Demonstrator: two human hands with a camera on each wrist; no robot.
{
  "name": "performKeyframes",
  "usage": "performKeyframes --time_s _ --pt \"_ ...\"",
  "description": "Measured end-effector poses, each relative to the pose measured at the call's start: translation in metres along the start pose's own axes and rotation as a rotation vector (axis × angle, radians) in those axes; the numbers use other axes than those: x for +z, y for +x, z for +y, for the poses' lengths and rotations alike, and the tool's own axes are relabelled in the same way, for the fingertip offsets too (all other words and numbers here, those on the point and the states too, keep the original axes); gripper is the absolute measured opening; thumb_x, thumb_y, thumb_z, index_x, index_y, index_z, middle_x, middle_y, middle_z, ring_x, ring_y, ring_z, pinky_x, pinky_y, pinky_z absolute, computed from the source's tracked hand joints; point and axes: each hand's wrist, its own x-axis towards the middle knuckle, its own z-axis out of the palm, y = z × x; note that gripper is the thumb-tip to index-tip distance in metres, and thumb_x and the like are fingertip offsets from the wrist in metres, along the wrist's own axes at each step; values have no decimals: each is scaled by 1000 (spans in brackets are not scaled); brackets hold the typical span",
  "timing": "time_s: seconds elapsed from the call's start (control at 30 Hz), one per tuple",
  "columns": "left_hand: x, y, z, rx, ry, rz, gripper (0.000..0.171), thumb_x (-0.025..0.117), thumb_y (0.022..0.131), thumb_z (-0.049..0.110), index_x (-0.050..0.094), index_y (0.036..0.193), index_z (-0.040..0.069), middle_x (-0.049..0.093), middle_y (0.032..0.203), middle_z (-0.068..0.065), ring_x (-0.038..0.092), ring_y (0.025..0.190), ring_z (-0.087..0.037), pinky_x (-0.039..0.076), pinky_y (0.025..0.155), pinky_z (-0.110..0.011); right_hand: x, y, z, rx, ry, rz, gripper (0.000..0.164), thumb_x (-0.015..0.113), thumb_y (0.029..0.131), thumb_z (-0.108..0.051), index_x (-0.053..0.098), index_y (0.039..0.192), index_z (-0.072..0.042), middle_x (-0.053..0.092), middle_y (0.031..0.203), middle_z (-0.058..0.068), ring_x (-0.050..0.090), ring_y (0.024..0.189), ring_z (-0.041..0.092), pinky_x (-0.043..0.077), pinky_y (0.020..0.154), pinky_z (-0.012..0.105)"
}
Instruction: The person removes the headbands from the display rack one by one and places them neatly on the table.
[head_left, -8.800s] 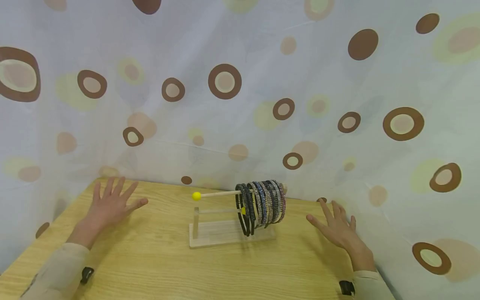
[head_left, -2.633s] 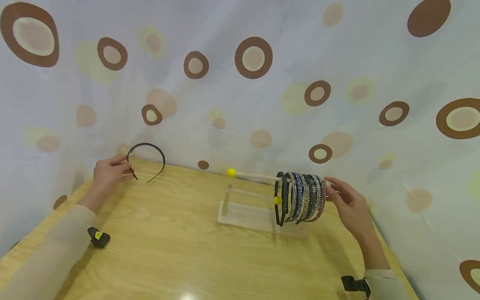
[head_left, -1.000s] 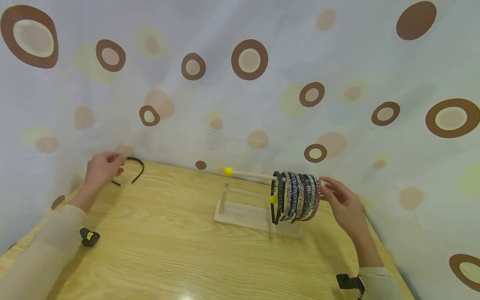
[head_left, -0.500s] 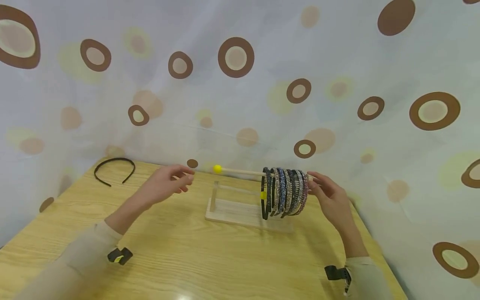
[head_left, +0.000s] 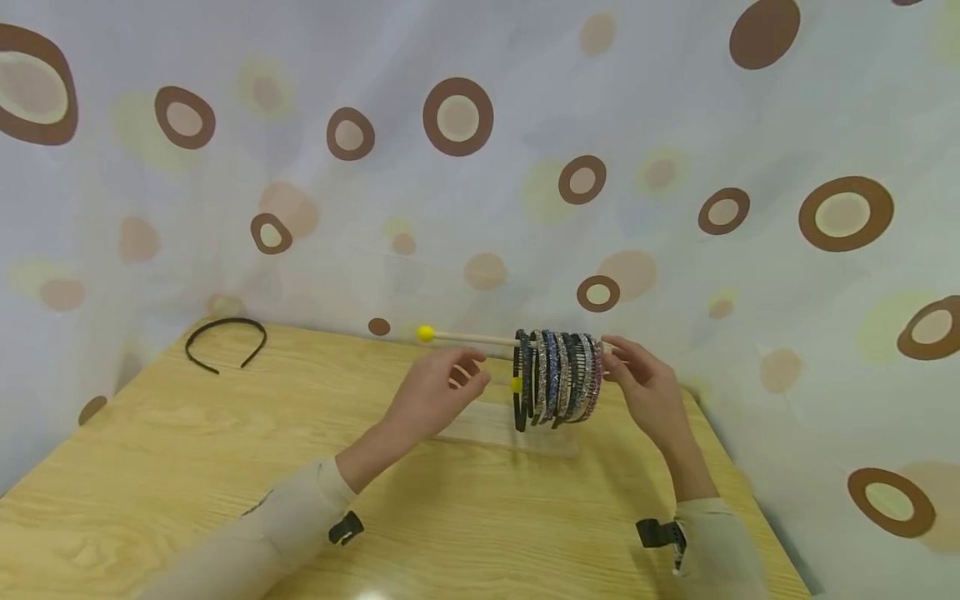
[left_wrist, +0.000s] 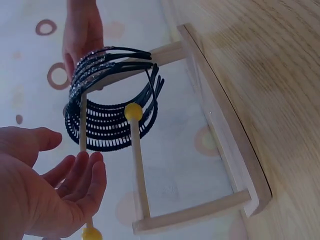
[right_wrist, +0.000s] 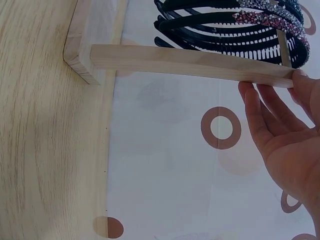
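A wooden headband stand (right_wrist: 190, 62) stands on the table, and several glittery toothed headbands (head_left: 557, 379) hang bunched on its upper rod near the right end. My right hand (head_left: 651, 396) pinches the top of the stand's right post between thumb and fingers. Just left of the bunch is my left hand (head_left: 435, 392), fingers loosely bent and thumb apart, holding nothing. In the left wrist view its fingertips are right at the upper rod (left_wrist: 83, 120). A plain black headband (head_left: 227, 320) lies by itself at the table's back left.
Yellow knobs cap the upper rod's end (head_left: 425, 333) and the lower rod's end (left_wrist: 133, 111). The wooden table (head_left: 225, 467) runs back to a patterned cloth wall (head_left: 480, 208), which also closes in both sides.
My left hand carried the black headband to the back left, let go of it there, and has moved right to the bunch. My right hand went to the post and stays on it.
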Motion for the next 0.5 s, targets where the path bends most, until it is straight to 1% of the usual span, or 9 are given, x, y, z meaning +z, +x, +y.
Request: performKeyframes --time_s 0.1,0.13,0.2,0.27,0.33,0.4,0.5 --pt "14 2 4 35 3 51 32 69 100 23 66 129 11 66 101 3 66 86 -11 56 74 -28 2 1 1 3 -6 -4 37 60 106 -23 62 141 -15 65 128 16 70 95 13 56 83 26" --pt "18 2 7 46 -9 57 34 69 100 22 64 131 10 66 102 2 66 86 -12 56 74 -29 2 1 1 9 -8 -1 37 60 105 -24 62 141 -16 65 128 15 70 95 12 56 83 25" --pt "27 3 11 60 2 60 41 70 99 24 60 137 11 64 104 1 66 85 -13 56 71 -28 3 1 -1 18 -18 -1 37 60 106 -24 62 142 -16 66 129 15 70 95 11 56 83 24" --pt "36 4 16 68 37 62 49 71 98 27 56 143 13 63 106 0 65 84 -14 55 66 -28 3 1 -4 25 -20 1 37 60 106 -23 62 141 -14 66 128 15 70 94 10 55 82 23" --pt "43 6 22 72 87 76 54 72 98 29 53 146 14 62 109 -2 64 84 -16 53 62 -27 3 1 -12 26 -9 -1 36 60 106 -20 61 141 -10 66 126 18 70 93 10 55 81 23" --pt "50 7 27 68 143 104 56 73 97 30 52 146 15 61 110 -4 64 83 -18 50 59 -26 2 -1 -21 25 -4 -4 36 59 106 -16 61 140 -5 67 124 21 70 92 10 55 80 22" --pt "57 8 34 52 163 138 55 75 96 28 53 144 13 60 109 -7 64 83 -19 49 57 -25 0 -3 -32 27 -10 -3 35 59 105 -12 60 139 -1 66 122 24 70 91 10 56 79 23"
